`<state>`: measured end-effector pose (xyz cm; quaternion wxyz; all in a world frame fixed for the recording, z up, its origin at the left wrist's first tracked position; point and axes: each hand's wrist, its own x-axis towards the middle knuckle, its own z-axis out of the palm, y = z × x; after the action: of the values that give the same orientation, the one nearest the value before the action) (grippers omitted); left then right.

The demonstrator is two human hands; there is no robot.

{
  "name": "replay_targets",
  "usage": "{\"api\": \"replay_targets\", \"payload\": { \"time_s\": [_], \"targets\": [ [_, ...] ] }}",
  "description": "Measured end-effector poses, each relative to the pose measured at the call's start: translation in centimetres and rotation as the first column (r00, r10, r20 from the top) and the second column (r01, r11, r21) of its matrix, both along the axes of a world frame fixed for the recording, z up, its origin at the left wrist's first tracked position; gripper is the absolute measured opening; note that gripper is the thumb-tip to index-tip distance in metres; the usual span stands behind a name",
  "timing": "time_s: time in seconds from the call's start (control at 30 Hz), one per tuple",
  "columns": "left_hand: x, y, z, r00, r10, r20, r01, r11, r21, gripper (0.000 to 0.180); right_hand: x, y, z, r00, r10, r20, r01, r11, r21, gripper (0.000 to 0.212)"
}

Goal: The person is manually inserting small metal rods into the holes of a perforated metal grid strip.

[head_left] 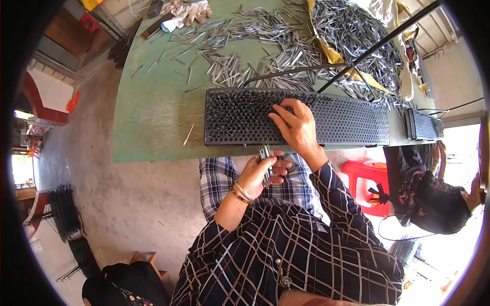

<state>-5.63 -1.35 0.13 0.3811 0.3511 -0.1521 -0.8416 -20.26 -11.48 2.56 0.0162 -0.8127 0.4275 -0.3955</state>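
A long black tray (352, 122) full of round holes lies along the table's near edge. Dark pieces stand in many holes of its left part, while the holes farther right look bare. Over the tray's middle, my right hand (297, 127) has its fingers bent and pressed together at the holes; whatever they pinch is hidden. Just below the front edge, my left hand (258, 173) clasps a small bundle of thin metal strips (265, 152) under its thumb, their ends pointing up toward the tray. Bracelets circle that wrist.
Loose metal strips (229, 69) litter the green table (153, 112); a larger heap (352, 38) rests on yellow sheeting. Work gloves (189, 13) lie far left. A black rod (388, 43) slants above. On the right, a person (434, 199) sits by another tray (424, 125), near a red stool (365, 178).
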Motion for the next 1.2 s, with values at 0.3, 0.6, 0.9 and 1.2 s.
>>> {"api": "replay_targets", "payload": {
  "time_s": [0.3,0.6,0.9,1.2],
  "targets": [
    [0.1,0.0,1.1,0.997,-0.006,0.081,0.019,0.986,-0.165,0.03,-0.9,3.0,2.1,0.9,0.015,0.435,-0.36,0.588,0.724,0.022],
    [-0.9,-0.5,0.5,1.0,0.006,-0.003,-0.007,0.991,-0.134,0.035,-0.4,0.9,1.8,0.837,-0.218,0.501,-0.126,0.815,0.566,0.023],
    [-0.1,0.0,-1.0,0.998,0.053,0.028,-0.05,0.995,-0.081,0.033,0.4,1.0,-0.2,0.855,-0.163,0.493,-0.033,0.931,0.364,0.017],
    [0.3,0.1,1.1,0.999,0.0,-0.037,-0.001,0.999,-0.038,0.034,0.1,1.1,0.7,0.996,-0.005,0.085,-0.003,0.996,0.092,0.02]
  ]
}}
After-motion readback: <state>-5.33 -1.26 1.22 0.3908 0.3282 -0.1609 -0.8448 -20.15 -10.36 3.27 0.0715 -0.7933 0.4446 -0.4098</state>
